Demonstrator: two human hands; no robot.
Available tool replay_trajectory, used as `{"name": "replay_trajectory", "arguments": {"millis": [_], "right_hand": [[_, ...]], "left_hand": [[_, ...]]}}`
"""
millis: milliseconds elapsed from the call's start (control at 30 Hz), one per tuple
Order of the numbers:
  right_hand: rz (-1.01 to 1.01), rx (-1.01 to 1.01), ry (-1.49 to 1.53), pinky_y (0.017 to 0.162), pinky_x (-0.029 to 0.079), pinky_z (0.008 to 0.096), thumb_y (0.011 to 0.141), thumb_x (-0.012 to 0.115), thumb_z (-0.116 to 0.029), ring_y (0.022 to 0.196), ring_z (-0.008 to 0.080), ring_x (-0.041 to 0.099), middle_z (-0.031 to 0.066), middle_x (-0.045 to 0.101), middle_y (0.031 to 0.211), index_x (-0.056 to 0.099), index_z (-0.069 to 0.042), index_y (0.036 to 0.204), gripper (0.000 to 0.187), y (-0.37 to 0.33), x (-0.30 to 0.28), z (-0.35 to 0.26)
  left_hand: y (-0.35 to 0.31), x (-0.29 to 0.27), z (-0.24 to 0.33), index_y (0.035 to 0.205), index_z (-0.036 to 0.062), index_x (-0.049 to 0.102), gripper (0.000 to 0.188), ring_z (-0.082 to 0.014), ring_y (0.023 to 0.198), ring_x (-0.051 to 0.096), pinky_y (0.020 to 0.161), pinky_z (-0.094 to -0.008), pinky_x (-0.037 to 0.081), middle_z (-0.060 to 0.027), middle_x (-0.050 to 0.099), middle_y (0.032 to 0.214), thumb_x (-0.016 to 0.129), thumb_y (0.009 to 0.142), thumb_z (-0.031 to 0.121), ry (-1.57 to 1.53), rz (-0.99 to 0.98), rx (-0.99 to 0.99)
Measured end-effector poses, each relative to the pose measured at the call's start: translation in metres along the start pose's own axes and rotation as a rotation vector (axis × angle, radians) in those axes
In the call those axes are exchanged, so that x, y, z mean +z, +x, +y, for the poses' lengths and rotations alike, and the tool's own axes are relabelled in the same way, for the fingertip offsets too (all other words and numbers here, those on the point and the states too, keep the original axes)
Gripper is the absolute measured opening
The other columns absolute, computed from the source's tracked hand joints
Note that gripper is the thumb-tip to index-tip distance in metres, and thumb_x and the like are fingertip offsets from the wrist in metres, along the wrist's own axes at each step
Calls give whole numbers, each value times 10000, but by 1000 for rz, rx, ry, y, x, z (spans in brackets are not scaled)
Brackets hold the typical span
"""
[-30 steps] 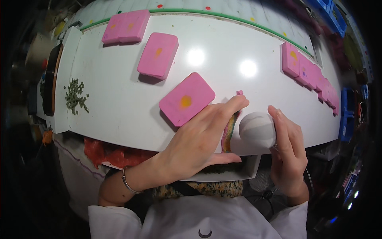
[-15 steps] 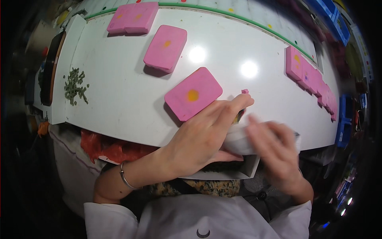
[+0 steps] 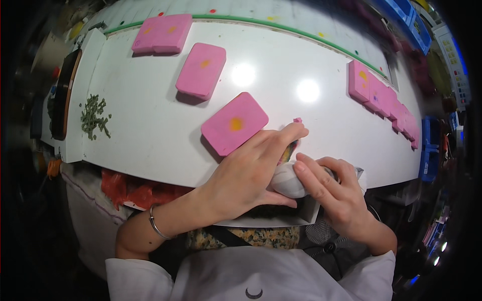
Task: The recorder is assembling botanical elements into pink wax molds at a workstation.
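Observation:
My left hand (image 3: 251,163) curls at the table's near edge, its fingers bent round a small pink, yellow and dark piece (image 3: 289,152) that is mostly hidden. Closed on a smooth, rounded white object (image 3: 289,180) is my right hand (image 3: 336,193); the object's rounded end points into the gap between my left thumb and fingers. What kind of object it is I cannot tell. Just beyond my left knuckles lies a pink block (image 3: 235,124) with a yellow spot on top. A tiny pink bit (image 3: 297,120) sits by my left fingertip.
Another pink block (image 3: 202,70) lies farther back, with a joined pair (image 3: 163,34) at the far left. Several pink blocks (image 3: 381,98) form a row on the right. Green crumbs (image 3: 94,116) are heaped at left. Beneath my hands an open drawer (image 3: 306,215) juts out.
My right hand, blurred before, is now steady with its fingers bent over the white object. My left hand keeps its grip. The whole view has shifted slightly.

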State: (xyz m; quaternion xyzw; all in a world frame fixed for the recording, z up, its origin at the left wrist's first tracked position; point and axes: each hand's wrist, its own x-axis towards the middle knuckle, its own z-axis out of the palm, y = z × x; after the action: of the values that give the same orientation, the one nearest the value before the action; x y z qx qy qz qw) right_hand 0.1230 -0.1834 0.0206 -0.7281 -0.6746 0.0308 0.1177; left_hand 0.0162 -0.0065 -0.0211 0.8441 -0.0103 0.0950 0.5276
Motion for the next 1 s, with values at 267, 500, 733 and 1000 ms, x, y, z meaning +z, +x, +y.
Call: {"name": "replay_trajectory", "arguments": {"millis": [267, 500, 733, 1000], "right_hand": [[30, 72, 100, 791, 424, 337, 667, 551, -9, 902, 252, 531, 116, 550, 1256, 515, -9, 1264, 597, 1, -7, 4], [266, 160, 47, 794, 421, 326, 627, 572, 23, 908, 275, 538, 166, 561, 1241, 515, 30, 1247, 622, 2, -10, 1], [81, 78, -38, 737, 423, 333, 657, 573, -46, 895, 263, 528, 125, 551, 1243, 508, 3, 1261, 610, 4, 7, -3], [163, 142, -74, 770, 413, 343, 666, 557, -36, 909, 265, 521, 129, 537, 1262, 507, -21, 1275, 612, 9, -3, 1]], "left_hand": [[-2, -1, -2, 1344, 51, 327, 945, -287, 1126, 489, 930, -368, 451, -97, 424, 1340, 851, 573, 210, 2, -5, 2], [1, -2, 0, 1379, 46, 260, 1018, -277, 1121, 506, 917, -372, 474, -102, 483, 1288, 856, 577, 242, -17, 6, -28], [4, 3, -5, 1394, 45, 236, 1052, -281, 1087, 518, 932, -369, 468, -121, 503, 1246, 861, 571, 242, -27, 31, 9], [4, 4, -6, 1393, 47, 223, 1093, -286, 1071, 526, 911, -369, 463, -122, 508, 1221, 872, 543, 271, 22, 71, 19]]}}
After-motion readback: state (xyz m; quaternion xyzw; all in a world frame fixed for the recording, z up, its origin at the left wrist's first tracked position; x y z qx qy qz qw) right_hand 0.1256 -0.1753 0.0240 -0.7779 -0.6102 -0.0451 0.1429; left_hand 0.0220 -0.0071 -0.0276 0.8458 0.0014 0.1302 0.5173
